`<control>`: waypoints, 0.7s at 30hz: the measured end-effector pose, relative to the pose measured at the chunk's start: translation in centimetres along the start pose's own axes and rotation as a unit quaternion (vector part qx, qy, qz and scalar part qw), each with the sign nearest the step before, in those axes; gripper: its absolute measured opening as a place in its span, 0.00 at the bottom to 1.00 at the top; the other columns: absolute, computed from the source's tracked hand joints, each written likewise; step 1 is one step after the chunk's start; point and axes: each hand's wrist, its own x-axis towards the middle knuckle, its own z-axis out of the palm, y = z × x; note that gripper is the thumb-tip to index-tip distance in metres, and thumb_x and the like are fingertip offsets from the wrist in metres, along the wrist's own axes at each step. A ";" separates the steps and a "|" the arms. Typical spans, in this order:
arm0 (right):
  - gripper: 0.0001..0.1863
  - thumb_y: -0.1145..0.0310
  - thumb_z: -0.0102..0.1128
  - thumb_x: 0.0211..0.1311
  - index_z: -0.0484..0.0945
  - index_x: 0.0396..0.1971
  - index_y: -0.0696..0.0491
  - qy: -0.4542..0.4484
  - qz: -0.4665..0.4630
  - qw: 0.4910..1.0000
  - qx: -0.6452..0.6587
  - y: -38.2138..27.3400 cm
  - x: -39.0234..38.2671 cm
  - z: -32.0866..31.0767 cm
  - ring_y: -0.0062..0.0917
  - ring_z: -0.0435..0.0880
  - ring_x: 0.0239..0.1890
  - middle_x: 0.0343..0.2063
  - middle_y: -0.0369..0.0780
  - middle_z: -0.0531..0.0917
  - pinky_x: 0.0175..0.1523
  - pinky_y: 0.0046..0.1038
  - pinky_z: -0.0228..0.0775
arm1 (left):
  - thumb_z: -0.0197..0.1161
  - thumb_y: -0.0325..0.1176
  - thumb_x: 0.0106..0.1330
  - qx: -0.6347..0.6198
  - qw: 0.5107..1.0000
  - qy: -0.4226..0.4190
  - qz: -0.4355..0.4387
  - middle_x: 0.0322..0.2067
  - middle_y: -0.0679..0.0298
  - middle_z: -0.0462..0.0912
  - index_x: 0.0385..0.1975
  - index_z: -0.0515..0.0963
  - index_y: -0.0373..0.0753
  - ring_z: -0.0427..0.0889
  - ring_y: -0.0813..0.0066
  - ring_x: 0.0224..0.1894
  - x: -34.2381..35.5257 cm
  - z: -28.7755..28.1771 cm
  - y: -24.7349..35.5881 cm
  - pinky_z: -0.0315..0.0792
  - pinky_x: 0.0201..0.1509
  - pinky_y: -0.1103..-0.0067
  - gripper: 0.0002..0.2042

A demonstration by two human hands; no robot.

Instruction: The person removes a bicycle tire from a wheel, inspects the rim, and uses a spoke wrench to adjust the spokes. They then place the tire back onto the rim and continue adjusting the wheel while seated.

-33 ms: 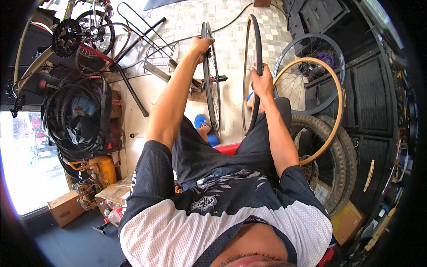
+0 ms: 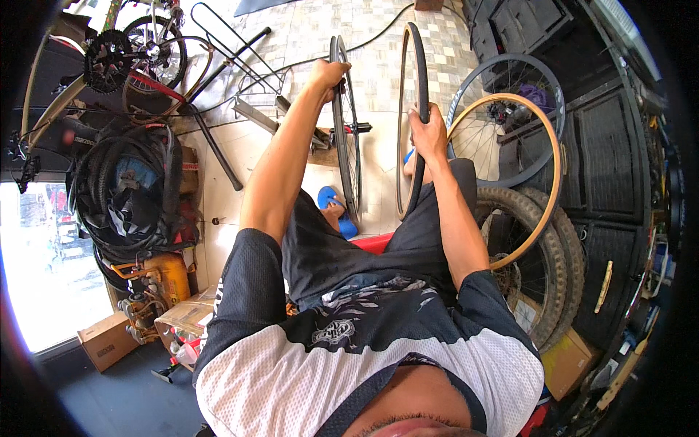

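Note:
My left hand (image 2: 329, 76) is closed around the upper part of a spoked bicycle wheel (image 2: 340, 142). The wheel stands upright, seen nearly edge-on, and its black hub (image 2: 357, 128) points to the right. In my right hand (image 2: 429, 132) is a bicycle tyre (image 2: 421, 76) with black tread and a tan sidewall. It hangs upright as an open loop, apart from the wheel. Both are in front of my knees, over the tiled floor. My fingertips are partly hidden behind the rim and the tyre.
Leaning at the right are a dark spoked wheel (image 2: 460, 95), a tan-coloured hoop (image 2: 558, 164) and knobbly tyres (image 2: 564, 269). To the left hang coiled black tyres (image 2: 91, 178) above an orange machine (image 2: 172, 277). A metal stand (image 2: 255, 115) and bicycle parts are ahead on the left.

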 end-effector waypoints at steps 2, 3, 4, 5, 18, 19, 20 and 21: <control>0.21 0.56 0.64 0.65 0.77 0.48 0.58 -0.008 0.007 1.000 0.010 -0.4 -0.2 0.1 0.41 0.86 0.32 0.29 0.49 0.85 0.39 0.41 0.74 | 0.70 0.29 0.66 0.009 1.000 0.009 -0.001 0.21 0.61 0.74 0.34 0.75 0.27 0.72 0.72 0.16 0.7 0.1 -0.6 0.70 0.17 0.71 0.12; 0.21 0.56 0.64 0.65 0.77 0.48 0.58 -0.012 0.011 1.000 0.015 -0.7 -0.4 0.1 0.41 0.86 0.32 0.29 0.49 0.85 0.39 0.41 0.74 | 0.71 0.29 0.65 0.008 1.000 0.010 -0.002 0.21 0.61 0.74 0.33 0.75 0.26 0.72 0.72 0.16 1.0 0.1 -1.0 0.68 0.16 0.72 0.12; 0.21 0.56 0.64 0.65 0.77 0.48 0.57 -0.021 0.028 0.999 0.014 -1.1 -0.6 0.0 0.43 0.86 0.33 0.30 0.49 0.85 0.40 0.42 0.74 | 0.71 0.28 0.64 0.007 1.000 0.011 -0.002 0.21 0.61 0.74 0.32 0.74 0.26 0.71 0.72 0.16 1.3 0.3 -1.1 0.67 0.16 0.72 0.13; 0.21 0.56 0.64 0.65 0.77 0.48 0.57 -0.013 0.018 1.000 0.011 -0.8 -0.4 0.1 0.43 0.86 0.33 0.30 0.49 0.85 0.41 0.42 0.74 | 0.71 0.28 0.64 0.000 1.000 0.010 0.003 0.21 0.61 0.74 0.32 0.74 0.27 0.71 0.73 0.16 1.5 0.4 -1.2 0.67 0.16 0.73 0.12; 0.19 0.59 0.64 0.68 0.75 0.49 0.57 0.005 -0.023 1.000 0.007 0.2 0.5 1.5 0.25 0.79 0.17 0.18 0.38 0.79 0.23 0.32 0.71 | 0.77 0.40 0.54 0.196 0.927 0.143 0.287 0.59 0.34 0.69 0.70 0.58 0.29 0.69 0.38 0.64 -6.2 0.4 -13.3 0.68 0.67 0.55 0.46; 0.20 0.57 0.64 0.67 0.75 0.49 0.57 0.014 -0.046 0.999 -0.020 -0.1 0.5 1.8 0.29 0.81 0.20 0.20 0.40 0.80 0.26 0.34 0.73 | 0.74 0.37 0.54 0.200 0.942 0.133 0.236 0.58 0.33 0.69 0.67 0.61 0.29 0.70 0.35 0.61 -8.2 0.6 -16.7 0.66 0.67 0.53 0.42; 0.22 0.56 0.64 0.67 0.75 0.50 0.58 0.018 -0.071 0.996 -0.045 -0.8 0.3 2.5 0.32 0.83 0.23 0.21 0.43 0.82 0.30 0.36 0.75 | 0.72 0.36 0.56 0.230 0.916 0.166 0.283 0.50 0.39 0.73 0.62 0.69 0.32 0.74 0.39 0.55 -9.3 0.7 -21.0 0.69 0.62 0.56 0.33; 0.24 0.54 0.64 0.67 0.75 0.50 0.58 0.037 -0.089 0.992 -0.079 -0.6 0.3 2.4 0.36 0.85 0.26 0.23 0.45 0.84 0.33 0.37 0.77 | 0.71 0.32 0.57 0.182 0.942 0.096 0.267 0.50 0.39 0.74 0.55 0.75 0.33 0.74 0.40 0.56 -10.6 1.3 -21.1 0.69 0.61 0.57 0.25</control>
